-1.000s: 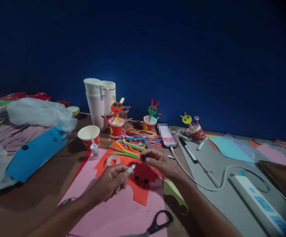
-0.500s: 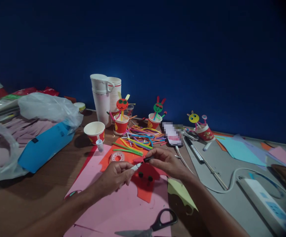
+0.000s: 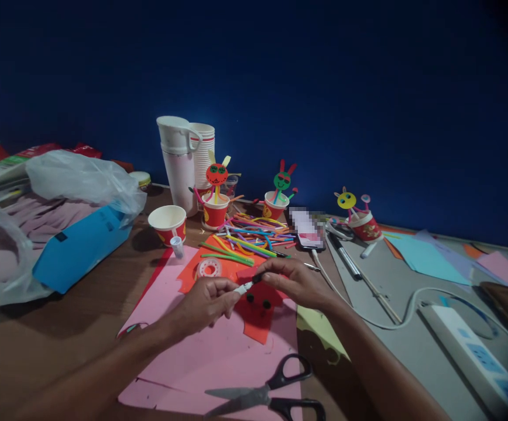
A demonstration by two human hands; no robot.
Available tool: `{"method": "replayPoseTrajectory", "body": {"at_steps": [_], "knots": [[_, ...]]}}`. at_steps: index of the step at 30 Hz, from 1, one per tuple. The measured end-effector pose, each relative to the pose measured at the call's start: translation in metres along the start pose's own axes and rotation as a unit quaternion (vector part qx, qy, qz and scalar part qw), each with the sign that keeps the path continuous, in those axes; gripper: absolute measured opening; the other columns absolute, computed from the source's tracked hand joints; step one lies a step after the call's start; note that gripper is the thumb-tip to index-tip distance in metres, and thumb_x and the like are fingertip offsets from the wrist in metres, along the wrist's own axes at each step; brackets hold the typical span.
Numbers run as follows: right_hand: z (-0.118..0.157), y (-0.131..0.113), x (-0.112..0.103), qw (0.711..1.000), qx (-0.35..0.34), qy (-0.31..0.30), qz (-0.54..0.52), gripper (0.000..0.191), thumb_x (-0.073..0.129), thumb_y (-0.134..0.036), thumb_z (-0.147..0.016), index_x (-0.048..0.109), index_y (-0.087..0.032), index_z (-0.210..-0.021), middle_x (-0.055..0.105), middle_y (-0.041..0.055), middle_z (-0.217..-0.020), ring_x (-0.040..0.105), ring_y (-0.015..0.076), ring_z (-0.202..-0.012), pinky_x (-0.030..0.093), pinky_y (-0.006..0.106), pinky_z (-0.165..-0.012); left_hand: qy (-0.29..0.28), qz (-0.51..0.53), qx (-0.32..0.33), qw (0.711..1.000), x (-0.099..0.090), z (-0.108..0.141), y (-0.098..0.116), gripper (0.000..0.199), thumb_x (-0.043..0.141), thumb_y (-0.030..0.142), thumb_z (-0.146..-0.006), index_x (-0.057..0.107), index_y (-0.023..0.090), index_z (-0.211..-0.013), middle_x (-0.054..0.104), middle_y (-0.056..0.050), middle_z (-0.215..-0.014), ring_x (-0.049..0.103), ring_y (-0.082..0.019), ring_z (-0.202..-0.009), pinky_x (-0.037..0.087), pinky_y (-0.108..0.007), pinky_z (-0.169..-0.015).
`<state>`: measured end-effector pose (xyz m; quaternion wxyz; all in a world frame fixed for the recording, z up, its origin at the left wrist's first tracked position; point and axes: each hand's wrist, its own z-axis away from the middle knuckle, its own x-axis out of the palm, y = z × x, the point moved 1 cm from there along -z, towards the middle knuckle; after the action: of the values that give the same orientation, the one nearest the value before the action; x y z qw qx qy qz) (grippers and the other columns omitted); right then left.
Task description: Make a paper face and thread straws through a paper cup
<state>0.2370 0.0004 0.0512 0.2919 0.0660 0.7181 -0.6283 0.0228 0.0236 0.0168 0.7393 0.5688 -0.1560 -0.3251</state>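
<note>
Marker: we have the white marker [image 3: 242, 289] up in the middle of the scene, over the near papers, tip pointing right and far.
Left hand: our left hand [image 3: 212, 301] has thumb and fingers pinched on the barrel, no gap.
Right hand: our right hand [image 3: 289, 280] has its fingertips closed around the black cap [image 3: 257, 279].
Cap vs tip: lined up, right at each other; we can't tell if they touch.
Under the hands: red paper [image 3: 275, 293] with two dark green dots [image 3: 266, 304], on an orange sheet [image 3: 258, 332], on a pink sheet [image 3: 179, 362].
Near edge: scissors [image 3: 260, 396], blades apart, pointing left.
Left of hands: tape roll [image 3: 210, 269] on orange; paper cup [image 3: 167, 219] upright farther out.
Far: colored sticks [image 3: 260, 231] heaped, phone [image 3: 307, 228] just right of them.
Far row: orange face [image 3: 216, 174] and green face [image 3: 282, 181] in upright cups, yellow face [image 3: 346, 200] right, its cup tilted.
Right: power strip [image 3: 469, 351], well apart from our hands.
</note>
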Motion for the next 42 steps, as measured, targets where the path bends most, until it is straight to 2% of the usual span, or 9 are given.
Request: {"method": "replayPoseTrajectory", "body": {"at_steps": [6, 10, 18, 23, 26, 35, 42], "knots": [[0.001, -0.005, -0.001, 0.999, -0.003, -0.026, 0.042, 0.021, 0.052, -0.032, -0.089, 0.067, -0.017, -0.092, 0.069, 0.0029, -0.087, 0.062, 0.0148, -0.078, 0.046, 0.026, -0.072, -0.007, -0.006, -0.001, 1.000, 0.001, -0.001, -0.004, 0.025, 0.054, 0.040, -0.080, 0.058, 0.016, -0.076, 0.049, 0.007, -0.051, 0.038, -0.005, -0.038, 0.027, -0.014, -0.032], [0.000, -0.004, 0.001, 0.997, 0.006, -0.032, 0.063, 0.020, 0.052, -0.030, -0.088, 0.067, -0.016, -0.090, 0.069, 0.0025, -0.083, 0.061, 0.0141, -0.075, 0.045, 0.024, -0.069, -0.010, -0.012, -0.007, 1.000, 0.002, -0.001, -0.002, 0.025, 0.054, 0.039, -0.079, 0.057, 0.016, -0.073, 0.049, 0.006, -0.051, 0.039, -0.005, -0.039, 0.028, -0.014, -0.034], [0.000, -0.012, 0.008, 0.990, 0.023, -0.025, 0.139, 0.024, 0.050, -0.030, -0.089, 0.069, -0.016, -0.083, 0.068, 0.0015, -0.073, 0.058, 0.0119, -0.065, 0.040, 0.021, -0.060, -0.008, -0.030, 0.007, 1.000, 0.002, 0.000, 0.000, 0.025, 0.054, 0.040, -0.080, 0.059, 0.015, -0.077, 0.050, 0.005, -0.055, 0.044, -0.007, -0.047, 0.033, -0.017, -0.042], [0.000, -0.013, 0.017, 0.979, 0.039, 0.003, 0.201, 0.025, 0.050, -0.031, -0.089, 0.069, -0.018, -0.078, 0.067, 0.0001, -0.069, 0.053, 0.0097, -0.057, 0.034, 0.021, -0.055, -0.005, -0.032, 0.019, 0.999, 0.004, 0.000, -0.001, 0.027, 0.053, 0.041, -0.080, 0.059, 0.015, -0.075, 0.049, 0.005, -0.056, 0.046, -0.008, -0.052, 0.037, -0.019, -0.048], [0.000, -0.007, 0.023, 0.980, 0.042, 0.012, 0.192, 0.028, 0.048, -0.032, -0.090, 0.067, -0.018, -0.074, 0.065, -0.0005, -0.065, 0.051, 0.0091, -0.054, 0.031, 0.021, -0.052, -0.003, -0.035, 0.013, 0.999, 0.004, 0.000, -0.001, 0.027, 0.052, 0.041, -0.080, 0.058, 0.015, -0.074, 0.048, 0.005, -0.055, 0.045, -0.008, -0.051, 0.036, -0.019, -0.048], [-0.001, 0.005, 0.035, 0.993, 0.037, 0.023, 0.111, 0.030, 0.046, -0.033, -0.090, 0.063, -0.018, -0.071, 0.059, -0.0018, -0.060, 0.051, 0.0096, -0.054, 0.034, 0.021, -0.052, -0.001, -0.021, 0.056, 0.998, 0.004, 0.001, -0.002, 0.024, 0.052, 0.037, -0.080, 0.060, 0.014, -0.077, 0.042, 0.006, -0.054, 0.038, -0.007, -0.048, 0.030, -0.019, -0.045], [-0.002, 0.005, 0.041, 0.993, 0.044, 0.033, 0.108, 0.031, 0.045, -0.033, -0.090, 0.061, -0.018, -0.068, 0.060, -0.0024, -0.059, 0.051, 0.0092, -0.053, 0.033, 0.020, -0.051, -0.006, -0.051, 0.045, 0.998, 0.003, -0.001, -0.005, 0.026, 0.049, 0.037, -0.082, 0.059, 0.014, -0.074, 0.041, 0.006, -0.055, 0.036, -0.007, -0.050, 0.028, -0.019, -0.045]]}}
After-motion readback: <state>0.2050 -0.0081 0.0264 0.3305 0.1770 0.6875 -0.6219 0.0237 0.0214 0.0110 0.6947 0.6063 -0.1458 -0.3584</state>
